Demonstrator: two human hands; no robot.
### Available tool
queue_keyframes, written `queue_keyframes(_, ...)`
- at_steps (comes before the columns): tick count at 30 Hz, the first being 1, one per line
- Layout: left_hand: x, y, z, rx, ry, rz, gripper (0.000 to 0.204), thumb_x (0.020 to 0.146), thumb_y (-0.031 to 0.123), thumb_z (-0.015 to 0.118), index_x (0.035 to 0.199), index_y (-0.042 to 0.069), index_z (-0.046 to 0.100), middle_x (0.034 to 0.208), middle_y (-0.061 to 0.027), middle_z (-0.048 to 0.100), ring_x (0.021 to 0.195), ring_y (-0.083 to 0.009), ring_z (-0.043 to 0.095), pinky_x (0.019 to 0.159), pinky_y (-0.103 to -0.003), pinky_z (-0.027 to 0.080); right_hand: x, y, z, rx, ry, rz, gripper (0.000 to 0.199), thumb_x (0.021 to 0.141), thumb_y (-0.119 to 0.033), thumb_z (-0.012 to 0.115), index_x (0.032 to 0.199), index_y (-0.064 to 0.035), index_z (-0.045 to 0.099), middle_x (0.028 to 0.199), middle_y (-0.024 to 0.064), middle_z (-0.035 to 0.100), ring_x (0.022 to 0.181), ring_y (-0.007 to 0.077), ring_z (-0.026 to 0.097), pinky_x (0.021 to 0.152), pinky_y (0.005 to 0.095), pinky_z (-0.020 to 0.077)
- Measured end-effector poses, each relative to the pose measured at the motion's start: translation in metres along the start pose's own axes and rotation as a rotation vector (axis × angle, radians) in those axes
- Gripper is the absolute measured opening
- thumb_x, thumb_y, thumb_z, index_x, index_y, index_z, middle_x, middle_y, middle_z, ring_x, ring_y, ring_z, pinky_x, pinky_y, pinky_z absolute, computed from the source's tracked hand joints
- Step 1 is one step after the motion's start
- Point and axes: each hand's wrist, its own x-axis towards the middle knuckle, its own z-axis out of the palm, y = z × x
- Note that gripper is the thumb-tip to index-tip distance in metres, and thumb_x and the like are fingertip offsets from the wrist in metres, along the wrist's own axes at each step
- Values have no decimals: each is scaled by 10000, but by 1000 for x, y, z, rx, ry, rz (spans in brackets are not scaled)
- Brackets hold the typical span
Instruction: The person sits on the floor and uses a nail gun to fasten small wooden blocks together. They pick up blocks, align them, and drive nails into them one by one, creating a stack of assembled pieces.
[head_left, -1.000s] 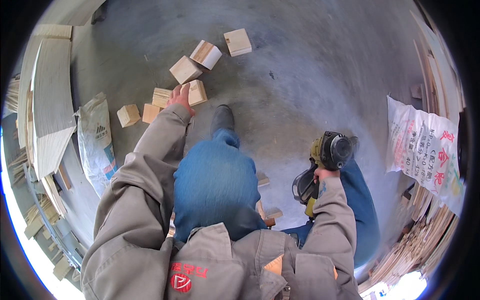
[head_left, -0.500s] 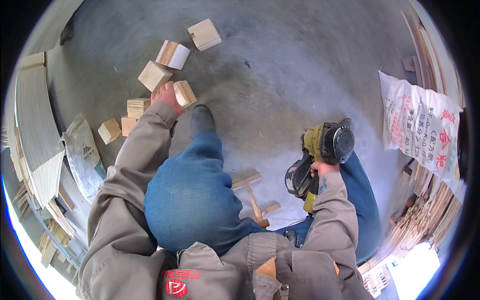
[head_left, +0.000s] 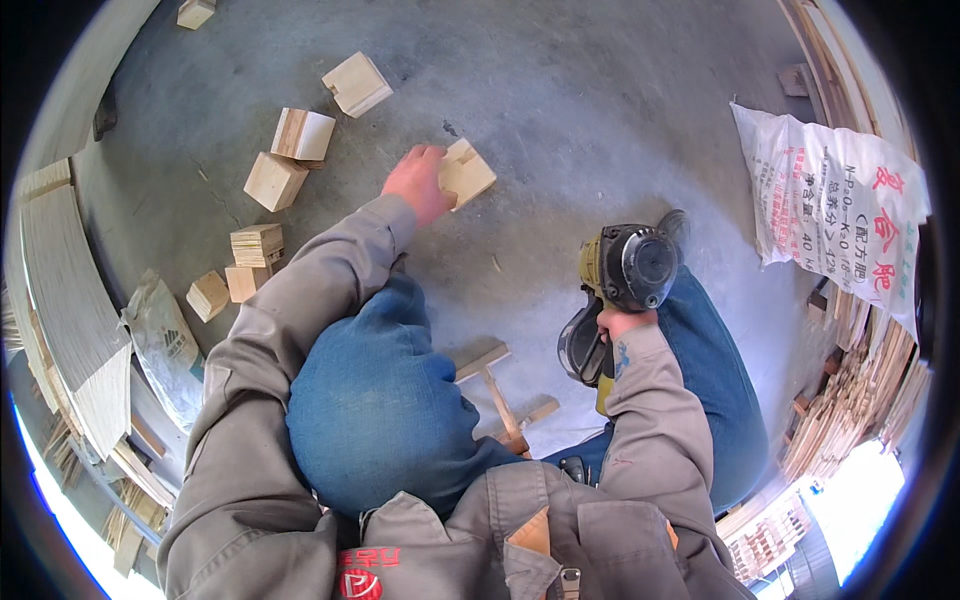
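My left hand (head_left: pixel 417 185) is closed on the near-left edge of a pale wooden block (head_left: pixel 469 172), ahead of my bent left knee. A notch shows in the block's edge. My right hand (head_left: pixel 625 322) grips the handle of a yellow and black coil nail gun (head_left: pixel 630 266), which is held up beside my right leg with its round black cap facing upward. To the left of my left hand, a pale block (head_left: pixel 275 181) touches a white-sided block (head_left: pixel 302 134) on the grey floor. Farther off lies a notched block (head_left: pixel 357 84).
Several more blocks (head_left: pixel 257 244) sit left of my left forearm, and one block (head_left: pixel 196 12) lies at the far left. Wooden strips (head_left: pixel 507 405) are on the floor between my legs. A white woven sack (head_left: pixel 835 205) lies over stacked timber (head_left: pixel 850 410) at right. Sheets (head_left: pixel 75 290) line the left.
My left hand has moved right with the block, away from the other blocks. The nail gun stays in my right hand. The view has shifted slightly.
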Motion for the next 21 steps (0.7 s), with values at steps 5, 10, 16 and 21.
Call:
queue_keyframes(5, -1, -25, 11, -211, -182, -168, 794, 735, 249, 807, 1429, 25, 492, 1371, -206, 592, 1267, -343, 577, 1041, -411, 485, 3, 5, 6, 43, 24, 20, 32, 704, -37, 646, 722, -23, 668, 641, 88, 672, 535, 188, 648, 519, 326, 517)
queue_keyframes(10, -27, -47, -2, -465, -110, -329, 729, 764, 231, 814, 1401, 8, 537, 1288, -186, 653, 1206, -269, 619, 1008, -371, 502, -7, -3, 2, 168, 29, 56, 44, 715, -45, 669, 734, -5, 675, 654, 100, 679, 537, 195, 651, 515, 335, 522)
queue_keyframes(16, -49, -60, -79, -564, 148, -231, 555, 820, 170, 782, 1307, -33, 612, 1175, -138, 703, 1065, -219, 667, 941, -335, 525, -6, -5, 3, 156, 40, 32, 60, 711, -50, 707, 714, -3, 668, 638, 107, 678, 521, 213, 657, 510, 342, 528)
queue_keyframes(21, -94, 25, -196, -590, 178, -84, 478, 900, 86, 707, 1339, -44, 569, 1197, -130, 686, 1111, -180, 637, 970, -304, 508, 5, -7, 11, -12, 34, 21, 83, 710, -103, 703, 680, -26, 691, 652, 108, 698, 579, 213, 691, 572, 351, 547)
